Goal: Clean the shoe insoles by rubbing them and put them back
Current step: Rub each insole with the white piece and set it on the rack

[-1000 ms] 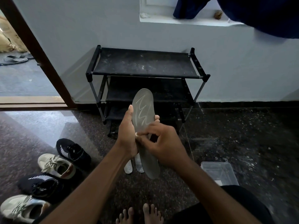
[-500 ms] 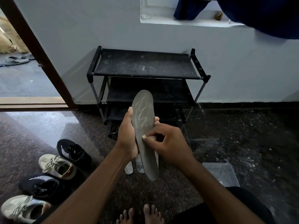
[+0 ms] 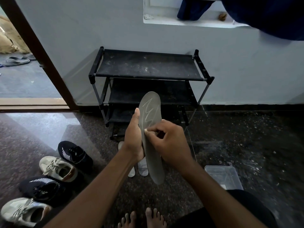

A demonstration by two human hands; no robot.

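A grey insole [image 3: 151, 111] with a pale zigzag mark stands upright in front of me. My left hand [image 3: 133, 139] grips its left edge at mid-length, thumb up along the side. My right hand [image 3: 169, 143] has its fingers curled, and the thumb and fingertips press on the insole's middle face. Two pale insoles [image 3: 142, 168] lie on the floor below, partly hidden by my hands. Two dark sneakers [image 3: 74, 153] and two beige sneakers [image 3: 57, 168] sit on the floor at lower left.
A black three-tier shoe rack [image 3: 148, 66] stands against the wall behind the insole. A clear plastic box [image 3: 223, 176] lies on the floor at right. An open doorway [image 3: 24, 76] is at left. My bare toes [image 3: 141, 219] show at the bottom.
My right hand's fingertips have slid from the insole's left edge a little up and across its face. The insole and left hand stay almost where they were.
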